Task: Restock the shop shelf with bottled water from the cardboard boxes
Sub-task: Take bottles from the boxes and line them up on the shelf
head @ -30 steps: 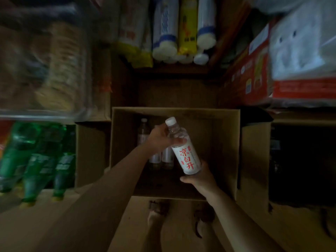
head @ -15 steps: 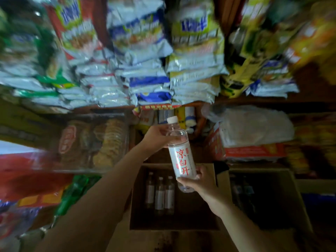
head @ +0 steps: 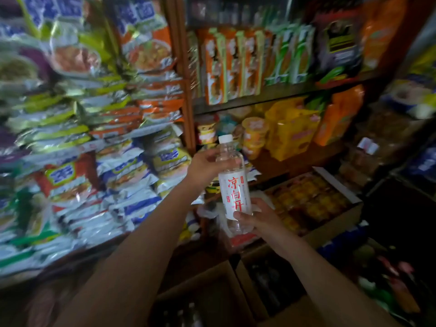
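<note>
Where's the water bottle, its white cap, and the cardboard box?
Clear plastic water bottle point(head: 236, 199), head view: red-lettered label.
Round white cap point(head: 225, 138), head view: its side.
Brown cardboard box point(head: 219, 289), head view: bare flap.

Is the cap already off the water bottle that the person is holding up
No, the white cap sits on the water bottle, which the left hand grips near the neck and the right hand near the base.

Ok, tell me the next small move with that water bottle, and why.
Probably carry the water bottle on toward an open shelf spot. Both hands hold it upright, the left hand near the neck, the right hand at the base, above the cardboard box; no bottled-water slot shows clearly yet.
</note>
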`<state>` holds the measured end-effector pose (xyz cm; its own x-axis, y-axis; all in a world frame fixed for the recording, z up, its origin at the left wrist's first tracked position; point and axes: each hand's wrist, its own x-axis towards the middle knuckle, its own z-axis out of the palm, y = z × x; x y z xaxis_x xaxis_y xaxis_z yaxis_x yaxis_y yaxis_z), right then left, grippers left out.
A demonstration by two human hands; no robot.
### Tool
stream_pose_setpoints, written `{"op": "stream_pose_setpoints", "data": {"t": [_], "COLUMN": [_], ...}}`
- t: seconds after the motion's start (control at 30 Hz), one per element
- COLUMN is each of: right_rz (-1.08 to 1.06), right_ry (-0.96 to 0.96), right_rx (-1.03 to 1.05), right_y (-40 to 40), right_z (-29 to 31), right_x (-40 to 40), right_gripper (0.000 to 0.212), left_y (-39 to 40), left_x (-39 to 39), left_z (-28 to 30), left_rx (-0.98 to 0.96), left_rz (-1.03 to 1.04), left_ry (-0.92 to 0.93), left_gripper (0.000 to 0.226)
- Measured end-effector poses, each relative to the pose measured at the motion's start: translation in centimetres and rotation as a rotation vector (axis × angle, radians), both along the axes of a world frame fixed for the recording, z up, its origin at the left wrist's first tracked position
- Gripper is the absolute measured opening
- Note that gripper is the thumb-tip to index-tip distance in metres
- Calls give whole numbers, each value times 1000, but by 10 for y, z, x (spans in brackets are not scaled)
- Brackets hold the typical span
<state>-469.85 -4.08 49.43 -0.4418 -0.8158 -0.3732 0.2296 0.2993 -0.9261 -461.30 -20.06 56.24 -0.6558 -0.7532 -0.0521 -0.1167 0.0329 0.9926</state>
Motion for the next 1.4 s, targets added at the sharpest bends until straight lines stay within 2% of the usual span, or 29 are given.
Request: {"op": "stream_pose_setpoints", "data": {"t": [0.2, 0.27, 0.3, 0.43, 0.6, 0.73, 0.87, 0.93, 1.0, 1.13, 1.23, 1.4], "right_rz": [-195, -278, -336, -502, -623, -724, -804, -843, -897, -968, -1018, -1130], "right_ry": [153, 182, 195, 266, 327, 354, 375, 397, 415, 416, 428, 443], "right_rx": [-95, -117, -129, -165, -179, -181, -188, -190, -196, -204, -186, -148], "right_y": [62, 89, 105, 173, 271, 359, 446, 485, 521, 581, 621, 678], "right_z": [77, 98, 108, 139, 173, 184, 190, 189, 190, 198, 199, 190], "right_x": [-49, -62, -69, -99, -141, -172, -207, -225, -241, -263, -283, -323], "right_gripper": [80, 73, 67, 56, 44, 50, 45, 54, 52, 38, 45, 49], "left_y": [62, 90, 105, 176, 270, 358, 445, 484, 521, 584, 628, 697], "left_x": [-73, -96, -109, -159, -219, -264, -311, -334, -355, -392, -419, -473], "left_z": [93, 118, 129, 168, 201, 218, 226, 226, 229, 234, 239, 232], "left_rx": [-127, -163, -182, -231, -250, -275, -293, -287, -287, -277, -291, -363], "left_rz": [-246, -324, -359, -484, -619, -746, -841, -865, -897, -958, -1009, -1123], "left_ry": [83, 80, 88, 167, 249, 288, 289, 290, 291, 278, 276, 304], "left_gripper": [37, 57, 58, 24, 22, 17, 16, 20, 27, 24, 26, 16]}}
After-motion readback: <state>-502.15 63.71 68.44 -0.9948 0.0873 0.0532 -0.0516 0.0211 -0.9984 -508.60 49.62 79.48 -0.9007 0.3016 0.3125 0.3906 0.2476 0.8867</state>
